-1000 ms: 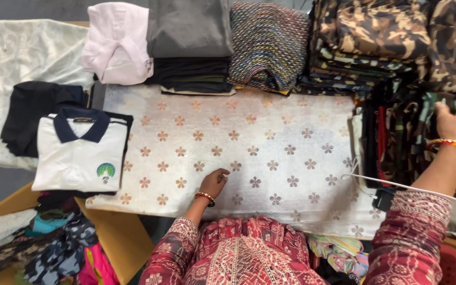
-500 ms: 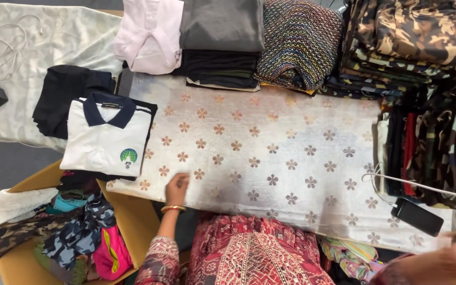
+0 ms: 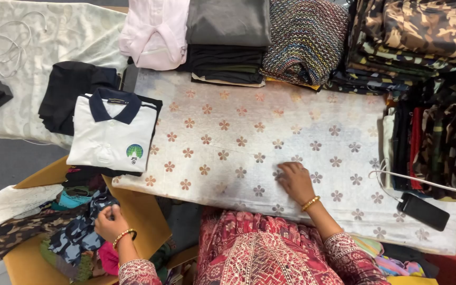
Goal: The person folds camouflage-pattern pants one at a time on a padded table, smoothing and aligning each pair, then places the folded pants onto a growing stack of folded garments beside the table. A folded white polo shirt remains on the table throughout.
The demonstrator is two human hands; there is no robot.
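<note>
Head view, only one: against half a second back, the left hand [image 3: 111, 221] has dropped off the table and is down in the open cardboard box [image 3: 30, 266] at the person's left, fingers curled into a blue camouflage-print cloth [image 3: 77, 232] on the garment heap there; looks like a grasp, not a firm clench. The right hand [image 3: 295, 181], then out of sight at the lower edge, is now flat and released, palm down on the floral table cover [image 3: 249, 137], near its front edge. Camera has swung slightly right. Folded white polo shirt [image 3: 113, 138] unchanged at the cover's left end, overlapping a black garment [image 3: 72, 95]. Back edge is walled by folded stacks: pink shirt [image 3: 154, 31], grey and black stack [image 3: 228, 42], knit piece [image 3: 304, 39], camouflage stack [image 3: 418, 37]. Right edge crowded by hanging dark and camouflage fabric [image 3: 439, 142], with a black phone [image 3: 423, 211] and white cable [image 3: 428, 182] just beside it. Open room: centre of the cover between polo and right hand, bare.
</note>
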